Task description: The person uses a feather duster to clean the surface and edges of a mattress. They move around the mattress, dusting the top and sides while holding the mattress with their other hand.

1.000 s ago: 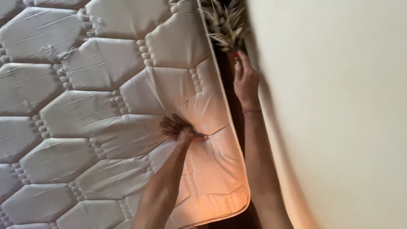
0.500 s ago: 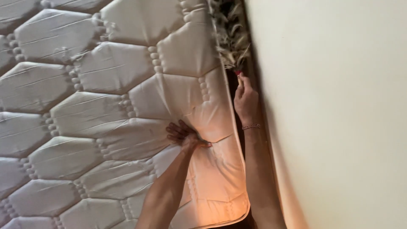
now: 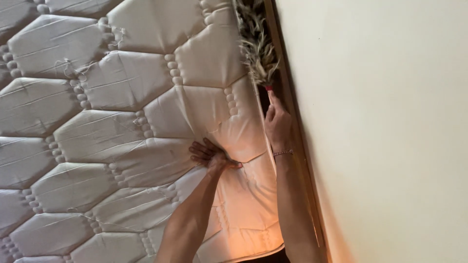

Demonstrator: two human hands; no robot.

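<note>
Since the earlier frames the right hand (image 3: 278,122) is sitting lower along the gap and the feather duster (image 3: 257,46) is reaching further up out of it. In the head view, the right arm is stretching straight up the narrow slot between the mattress (image 3: 112,126) and the wall (image 3: 385,131), its fingers (image 3: 269,116) closing round the duster's red handle; a thin bracelet (image 3: 282,153) is circling the wrist. The left hand (image 3: 210,155) is pressing flat on the mattress near its edge, fingers (image 3: 197,148) spread, gripping nothing. The mattress is white, quilted in puffy hexagons with stitched seams. The duster's feathers are pale and brown, fluffy. A wooden strip (image 3: 287,97) is running beside the smooth cream wall.
</note>
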